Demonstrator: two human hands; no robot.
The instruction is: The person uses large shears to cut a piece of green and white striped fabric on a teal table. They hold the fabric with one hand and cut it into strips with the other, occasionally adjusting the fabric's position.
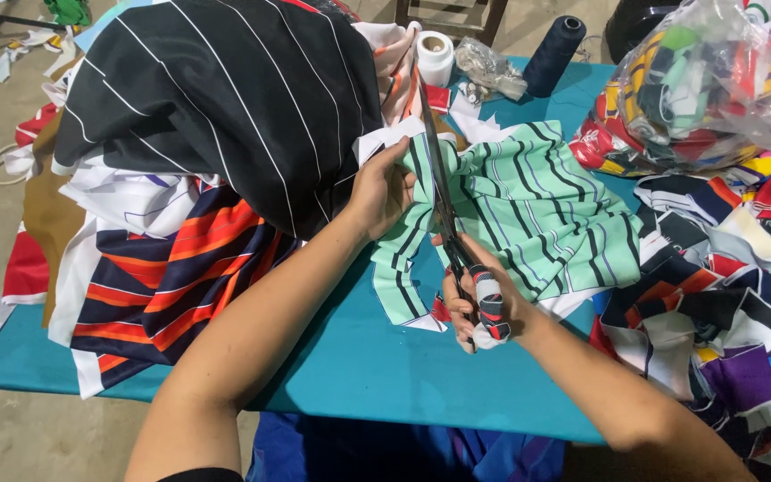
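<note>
Right hand (484,308) works scissors (443,210) through left-held (384,189) green striped fabric (528,214)

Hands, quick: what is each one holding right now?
Left hand: closed on the edge of the green striped fabric, pinning it to the teal table.
Right hand: closed around the wrapped handles of the scissors.
</note>
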